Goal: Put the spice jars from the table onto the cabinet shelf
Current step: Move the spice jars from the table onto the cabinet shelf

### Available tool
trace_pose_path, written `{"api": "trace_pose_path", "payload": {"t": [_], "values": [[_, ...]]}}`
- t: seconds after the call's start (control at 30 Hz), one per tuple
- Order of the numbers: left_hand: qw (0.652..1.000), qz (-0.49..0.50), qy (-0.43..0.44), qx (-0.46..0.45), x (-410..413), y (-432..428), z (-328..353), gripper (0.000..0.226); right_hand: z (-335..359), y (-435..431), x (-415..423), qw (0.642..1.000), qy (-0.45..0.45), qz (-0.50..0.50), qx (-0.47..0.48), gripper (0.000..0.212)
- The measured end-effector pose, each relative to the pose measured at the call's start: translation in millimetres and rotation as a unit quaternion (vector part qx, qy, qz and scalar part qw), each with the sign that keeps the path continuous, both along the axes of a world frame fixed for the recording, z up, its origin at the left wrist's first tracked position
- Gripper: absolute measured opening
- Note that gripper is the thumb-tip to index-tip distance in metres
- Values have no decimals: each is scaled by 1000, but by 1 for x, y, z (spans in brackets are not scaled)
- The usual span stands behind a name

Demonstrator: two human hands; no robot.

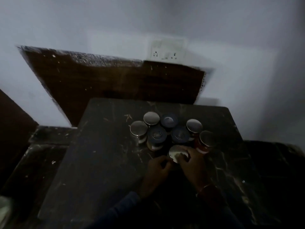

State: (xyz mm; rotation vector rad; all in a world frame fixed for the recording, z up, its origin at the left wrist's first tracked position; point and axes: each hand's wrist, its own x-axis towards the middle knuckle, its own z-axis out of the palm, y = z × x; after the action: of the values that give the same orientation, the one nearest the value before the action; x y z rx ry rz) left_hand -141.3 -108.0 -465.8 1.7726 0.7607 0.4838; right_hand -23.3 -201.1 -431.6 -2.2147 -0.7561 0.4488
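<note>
Several spice jars stand clustered on the dark marble table. Some have shiny metal lids, such as the leftmost jar; others have dark blue lids, such as one in the middle. A red jar stands at the right of the group. The nearest jar, with a pale metal lid, sits between my hands. My right hand curls over its lid and right side. My left hand touches its left side with curled fingers. The scene is dim and blurred.
A dark wooden panel leans on the white wall behind the table. A wall socket plate sits above it. Dark ledges flank the table on the left and right. No cabinet shelf is in view.
</note>
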Motion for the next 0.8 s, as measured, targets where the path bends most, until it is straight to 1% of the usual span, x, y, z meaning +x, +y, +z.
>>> {"api": "trace_pose_path", "payload": {"t": [0.07, 0.13, 0.2, 0.27, 0.37, 0.43, 0.5, 0.57, 0.63, 0.7, 0.73, 0.8], "values": [[1000, 0, 19, -5, 3, 1, 4, 21, -8, -10, -4, 1000, -15, 23, -6, 54], [999, 15, 38, -5, 8, 5, 7, 20, -13, -10, -4, 998, -16, 64, 0, 70], [999, 21, 48, -14, 11, 8, 10, 21, -19, -3, 0, 996, -17, 84, -20, 81], [998, 25, 59, -16, 12, 8, 11, 24, -24, 3, 5, 993, -18, 103, -53, 85], [994, 38, 97, -35, 11, 4, 11, 31, -32, 8, 10, 990, -18, 125, -60, 83], [991, 42, 120, -40, 8, 3, 8, 35, -33, 8, 13, 992, -20, 119, -47, 82], [989, 31, 129, -64, 2, 3, 7, 42, -33, 6, 18, 993, -6, 108, -40, 83], [985, 5, 128, -112, -5, 5, 5, 53, -30, 6, 24, 994, 56, 91, -40, 82], [982, -8, 106, -158, -12, 8, 4, 63, -23, 9, 27, 984, 165, 67, -3, 73], [981, 0, 71, -182, -16, 11, 4, 61, -16, 16, 26, 967, 247, 43, 45, 59], [979, 7, 55, -196, -18, 12, 6, 56, -12, 20, 24, 963, 262, 36, 56, 53], [974, 18, 31, -225, -22, 13, 9, 56, -7, 26, 21, 964, 256, 35, 62, 46]]}}
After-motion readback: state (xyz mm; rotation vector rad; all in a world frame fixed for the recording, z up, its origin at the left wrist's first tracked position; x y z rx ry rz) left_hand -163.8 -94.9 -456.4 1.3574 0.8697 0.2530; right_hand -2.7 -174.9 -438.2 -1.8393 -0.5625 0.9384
